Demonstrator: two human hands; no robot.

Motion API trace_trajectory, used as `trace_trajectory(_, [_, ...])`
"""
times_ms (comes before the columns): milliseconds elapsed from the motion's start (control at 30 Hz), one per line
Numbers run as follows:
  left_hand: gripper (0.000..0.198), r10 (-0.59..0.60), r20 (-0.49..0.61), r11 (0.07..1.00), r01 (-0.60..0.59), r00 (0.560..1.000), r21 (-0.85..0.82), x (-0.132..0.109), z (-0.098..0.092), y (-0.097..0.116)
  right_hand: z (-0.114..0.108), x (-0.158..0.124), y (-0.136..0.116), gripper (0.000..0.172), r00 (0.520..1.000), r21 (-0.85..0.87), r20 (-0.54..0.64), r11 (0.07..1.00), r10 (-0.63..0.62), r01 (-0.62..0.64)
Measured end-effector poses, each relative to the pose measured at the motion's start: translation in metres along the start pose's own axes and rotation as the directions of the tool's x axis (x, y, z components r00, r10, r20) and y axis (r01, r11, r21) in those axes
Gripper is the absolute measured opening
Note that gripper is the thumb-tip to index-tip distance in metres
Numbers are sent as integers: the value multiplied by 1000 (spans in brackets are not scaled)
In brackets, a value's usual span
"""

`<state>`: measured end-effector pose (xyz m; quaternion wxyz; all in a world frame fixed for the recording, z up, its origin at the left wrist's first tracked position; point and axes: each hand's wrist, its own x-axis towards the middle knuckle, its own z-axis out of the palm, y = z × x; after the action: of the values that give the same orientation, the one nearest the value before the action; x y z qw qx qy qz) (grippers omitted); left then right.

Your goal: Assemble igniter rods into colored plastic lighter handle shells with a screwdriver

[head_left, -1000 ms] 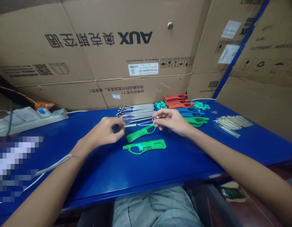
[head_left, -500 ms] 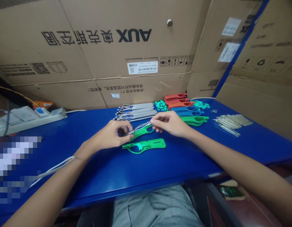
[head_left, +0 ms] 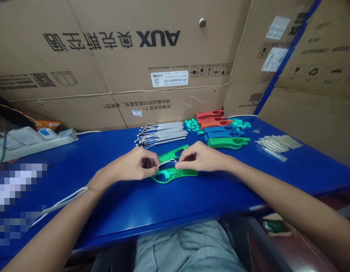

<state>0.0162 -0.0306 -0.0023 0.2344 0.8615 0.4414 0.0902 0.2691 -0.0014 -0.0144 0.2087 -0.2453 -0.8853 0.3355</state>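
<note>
Thin white wires [head_left: 167,161] stretch between my two hands, above two green plastic half shells. My left hand [head_left: 142,164] pinches their left end; whatever else lies inside its fingers is hidden. My right hand [head_left: 196,156] is closed on the wires' right end with thumb and fingertips. Beneath the wires lies the nearer green shell [head_left: 184,173], with a teal piece [head_left: 164,174] in its left part. The farther green shell [head_left: 169,155] rests just behind, partly covered by my right hand.
Metal rods with wires [head_left: 169,134] lie behind my hands. Right of them are teal pieces [head_left: 192,125], red shells [head_left: 210,114], blue shells [head_left: 224,132] and green shells [head_left: 228,142]. Clear strips [head_left: 276,145] lie right, a power strip [head_left: 33,145] left. Cardboard [head_left: 121,64] stands behind.
Both hands have come toward me with the wires, from over the farther green shell to over the nearer one. My right hand has also shifted slightly left.
</note>
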Motion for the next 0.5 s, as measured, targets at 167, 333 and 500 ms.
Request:
trace_trajectory(167, [13,19,-6,999,-18,1000,31,1,2,-2,3,-1,-4,20,997,-81,79,996,-16,22])
trace_trajectory(333, [12,18,-19,999,-17,1000,47,2,4,-1,4,-2,-4,17,991,-125,136,992,-2,19])
trace_trajectory(500, [11,54,-25,997,-52,998,63,3,3,1,5,-4,-2,15,989,-160,147,986,-25,48])
